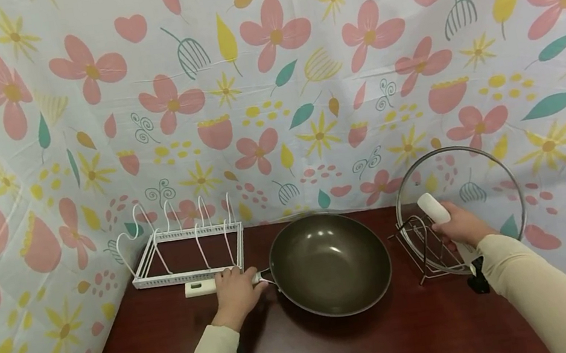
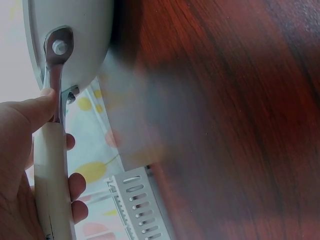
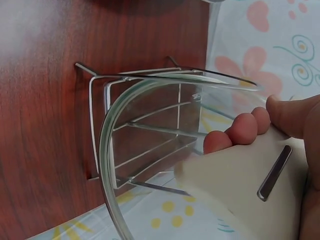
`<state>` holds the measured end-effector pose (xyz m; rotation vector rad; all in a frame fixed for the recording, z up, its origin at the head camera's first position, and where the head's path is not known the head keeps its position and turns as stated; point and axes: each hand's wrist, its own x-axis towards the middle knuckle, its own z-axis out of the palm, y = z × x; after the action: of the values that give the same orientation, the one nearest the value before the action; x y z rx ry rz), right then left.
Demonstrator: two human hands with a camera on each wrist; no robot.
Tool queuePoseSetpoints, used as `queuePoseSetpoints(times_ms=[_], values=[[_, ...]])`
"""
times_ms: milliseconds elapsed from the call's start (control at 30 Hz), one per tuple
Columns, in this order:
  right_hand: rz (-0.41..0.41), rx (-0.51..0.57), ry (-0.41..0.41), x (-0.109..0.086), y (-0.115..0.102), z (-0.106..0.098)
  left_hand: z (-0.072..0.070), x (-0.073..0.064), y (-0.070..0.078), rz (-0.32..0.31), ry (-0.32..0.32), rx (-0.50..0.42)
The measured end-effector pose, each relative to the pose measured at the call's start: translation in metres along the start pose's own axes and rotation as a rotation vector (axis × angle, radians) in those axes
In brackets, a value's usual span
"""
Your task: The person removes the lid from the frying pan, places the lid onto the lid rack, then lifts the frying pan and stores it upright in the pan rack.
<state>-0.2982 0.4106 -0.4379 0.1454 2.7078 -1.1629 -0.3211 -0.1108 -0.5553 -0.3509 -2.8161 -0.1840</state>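
A dark-coated wok (image 1: 332, 267) with a pale underside (image 2: 87, 35) is at the middle of the table. My left hand (image 1: 237, 293) grips its cream handle (image 2: 51, 175), the thumb near the metal neck. At the right, a round glass lid (image 1: 520, 190) stands on edge in a small metal wire rack (image 1: 426, 259). My right hand (image 1: 460, 224) holds the lid's wide off-white handle (image 3: 230, 185), fingertips curled over its edge. In the right wrist view, the lid's rim (image 3: 103, 155) sits between the rack's wires.
A white rack (image 1: 166, 278) with several upright loops stands at the back left, just behind the wok's handle. All of this is on a dark red-brown wooden table (image 1: 363, 347). A floral-print cloth (image 1: 273, 111) hangs behind the table and along its left side.
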Motion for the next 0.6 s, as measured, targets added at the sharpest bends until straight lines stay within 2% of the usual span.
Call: queuePoseSetpoints(times_ms=[200,600], values=[[0.002,0.001,0.012,0.0029,0.0033,-0.0003,-0.0003,0.0002,0.0005,0.005,0.025,-0.002],[0.006,0.007,0.026,0.0027,0.0067,-0.0028,0.0002,0.0005,0.0003,0.008,0.029,-0.013]])
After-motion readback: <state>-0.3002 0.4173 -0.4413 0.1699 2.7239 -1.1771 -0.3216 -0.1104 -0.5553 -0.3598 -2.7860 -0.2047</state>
